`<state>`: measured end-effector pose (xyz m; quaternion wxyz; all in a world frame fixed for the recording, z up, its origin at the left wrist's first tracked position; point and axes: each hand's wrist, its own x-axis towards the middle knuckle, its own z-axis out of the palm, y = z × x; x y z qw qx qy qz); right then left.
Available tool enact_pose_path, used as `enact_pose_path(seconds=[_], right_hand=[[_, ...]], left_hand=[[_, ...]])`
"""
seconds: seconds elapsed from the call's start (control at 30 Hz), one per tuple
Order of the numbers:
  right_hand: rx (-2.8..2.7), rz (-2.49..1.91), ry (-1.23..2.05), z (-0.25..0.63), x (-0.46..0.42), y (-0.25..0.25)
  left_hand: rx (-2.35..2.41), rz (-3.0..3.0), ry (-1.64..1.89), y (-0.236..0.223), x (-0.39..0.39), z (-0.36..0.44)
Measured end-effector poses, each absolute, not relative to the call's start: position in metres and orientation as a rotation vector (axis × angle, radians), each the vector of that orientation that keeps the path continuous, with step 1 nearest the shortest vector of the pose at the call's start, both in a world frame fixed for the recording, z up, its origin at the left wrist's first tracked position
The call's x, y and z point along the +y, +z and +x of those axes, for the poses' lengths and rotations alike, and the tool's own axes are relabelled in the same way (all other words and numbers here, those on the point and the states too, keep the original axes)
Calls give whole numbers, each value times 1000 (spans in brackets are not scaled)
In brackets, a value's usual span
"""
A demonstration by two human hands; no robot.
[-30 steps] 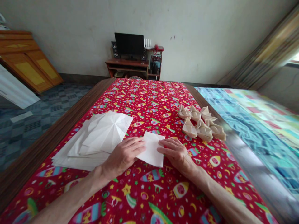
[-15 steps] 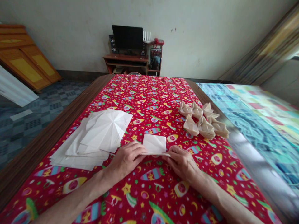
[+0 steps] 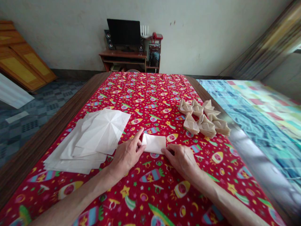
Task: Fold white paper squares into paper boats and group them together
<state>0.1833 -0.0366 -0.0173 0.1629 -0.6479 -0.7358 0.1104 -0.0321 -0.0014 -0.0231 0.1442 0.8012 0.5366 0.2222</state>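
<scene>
A small folded sheet of white paper [image 3: 154, 143] lies on the red printed cloth as a flat rectangle, with a small fold at its upper left corner. At its left edge is my left hand [image 3: 129, 153], thumb on the paper, index finger stretched out past the corner and the other fingers curled. My right hand [image 3: 182, 157] pinches the lower right corner between thumb and fingers. To the left is a pile of creased white paper sheets [image 3: 94, 138]. Several folded beige paper shapes [image 3: 191, 124] stand in two rows at the right.
The red cloth [image 3: 150, 185] covers a dark wooden table [image 3: 68, 110]. A bed with a patchwork cover [image 3: 244, 106] adjoins on the right. Beyond the table's far end, a desk [image 3: 124, 56] holds a monitor [image 3: 123, 33], speakers and a red telephone [image 3: 157, 36].
The paper's near edge, held up between both hands before, now lies folded down flat. My left index finger has stretched out forward. The view has shifted slightly.
</scene>
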Motion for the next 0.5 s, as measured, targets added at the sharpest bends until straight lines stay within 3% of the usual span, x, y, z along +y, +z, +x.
enact_pose_path(seconds=[0.5], right_hand=[[-2242,-1955,212,179,-31,-9]], left_hand=[[1542,2569,569,-24,-6,-28]])
